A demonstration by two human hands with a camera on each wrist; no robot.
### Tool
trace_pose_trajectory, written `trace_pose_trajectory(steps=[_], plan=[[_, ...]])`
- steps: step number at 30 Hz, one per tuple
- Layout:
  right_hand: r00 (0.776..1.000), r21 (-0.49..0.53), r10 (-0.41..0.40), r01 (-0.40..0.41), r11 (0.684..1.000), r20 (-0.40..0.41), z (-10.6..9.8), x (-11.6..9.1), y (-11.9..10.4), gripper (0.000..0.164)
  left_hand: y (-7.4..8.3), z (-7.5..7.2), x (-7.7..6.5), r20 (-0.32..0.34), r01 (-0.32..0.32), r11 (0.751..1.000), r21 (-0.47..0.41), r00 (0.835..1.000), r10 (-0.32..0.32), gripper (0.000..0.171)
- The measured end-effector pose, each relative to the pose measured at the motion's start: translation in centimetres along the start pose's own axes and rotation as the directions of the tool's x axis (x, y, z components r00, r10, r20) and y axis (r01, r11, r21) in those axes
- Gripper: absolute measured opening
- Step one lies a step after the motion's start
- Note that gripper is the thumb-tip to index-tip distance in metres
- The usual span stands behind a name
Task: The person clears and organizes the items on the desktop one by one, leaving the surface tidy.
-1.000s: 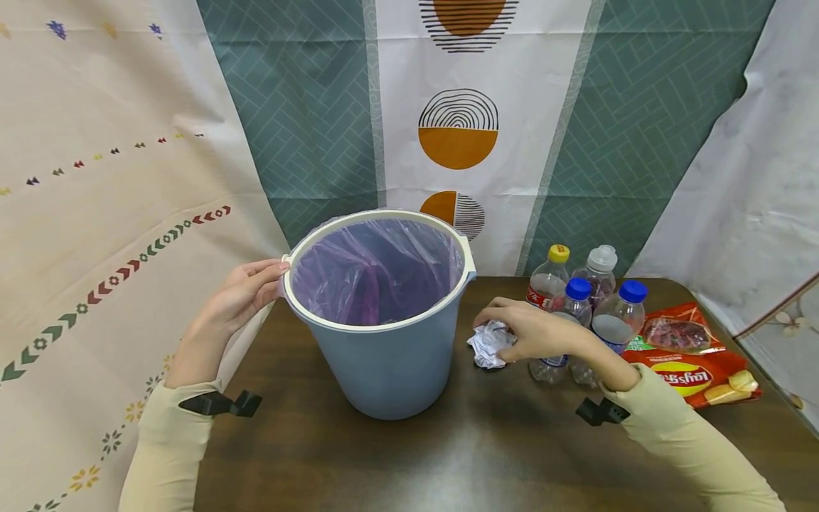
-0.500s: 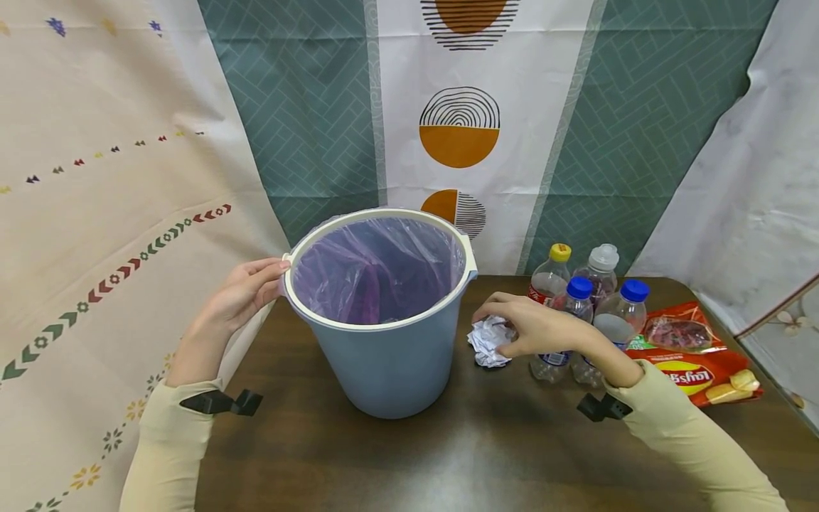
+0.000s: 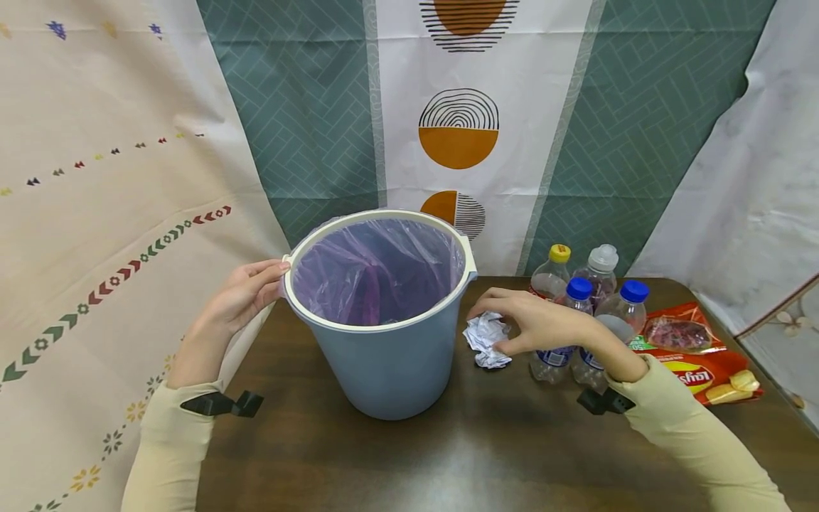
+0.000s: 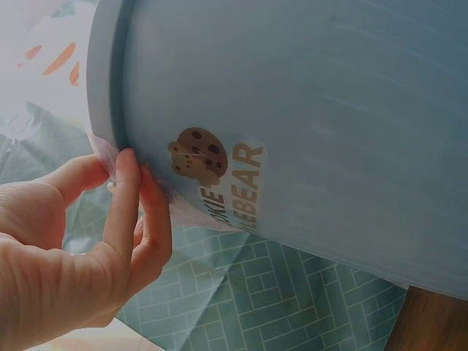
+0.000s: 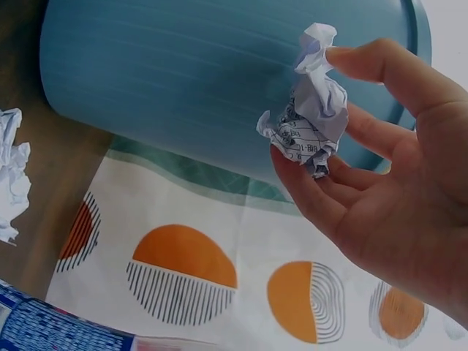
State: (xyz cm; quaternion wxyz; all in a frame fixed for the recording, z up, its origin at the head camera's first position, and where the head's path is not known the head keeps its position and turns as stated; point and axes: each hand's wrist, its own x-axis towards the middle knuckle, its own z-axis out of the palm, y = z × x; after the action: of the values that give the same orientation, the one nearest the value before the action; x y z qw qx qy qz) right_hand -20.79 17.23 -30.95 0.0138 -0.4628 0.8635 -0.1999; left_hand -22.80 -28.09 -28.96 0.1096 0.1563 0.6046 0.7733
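Observation:
A blue-grey trash bin [image 3: 390, 370] with a cream rim and a thin purple liner [image 3: 409, 263] stands upright on the table. My left hand [image 3: 246, 295] pinches its rim at the left, over the liner's edge; the left wrist view shows thumb and fingers there. Right of the bin, my right hand [image 3: 534, 323] holds a crumpled white paper ball [image 5: 314, 110] between thumb and fingers, printed text showing on it. A second crumpled paper [image 5: 11, 172] lies on the table in the right wrist view; from the head view, the two papers cannot be clearly told apart.
Several plastic bottles stand close together behind my right hand, one with a yellow cap [image 3: 559, 254] and another with a blue cap [image 3: 633, 291]. Farther right lie red snack bags [image 3: 697, 370]. Patterned cloth [image 3: 313, 107] hangs behind the dark wooden table [image 3: 358, 462].
My right hand has risen slightly and shifted a little left, with the white paper showing more below it. The left hand and the bin stay in place.

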Motion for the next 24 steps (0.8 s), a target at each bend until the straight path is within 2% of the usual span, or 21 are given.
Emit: trace_pose_trajectory(steps=[14,24], plan=[[0.998,0.017,-0.044,0.044,0.999,0.032,-1.1,0.3,-0.7,0.045,0.0,0.0,-0.1,-0.025,0.024,1.0,0.014,0.999,-0.024,0.02],[0.997,0.023,-0.059,0.058,0.998,0.041,-2.2,0.3,-1.0,0.045,0.1,0.1,-0.1,-0.028,0.015,1.0,0.028,0.999,-0.014,0.021]])
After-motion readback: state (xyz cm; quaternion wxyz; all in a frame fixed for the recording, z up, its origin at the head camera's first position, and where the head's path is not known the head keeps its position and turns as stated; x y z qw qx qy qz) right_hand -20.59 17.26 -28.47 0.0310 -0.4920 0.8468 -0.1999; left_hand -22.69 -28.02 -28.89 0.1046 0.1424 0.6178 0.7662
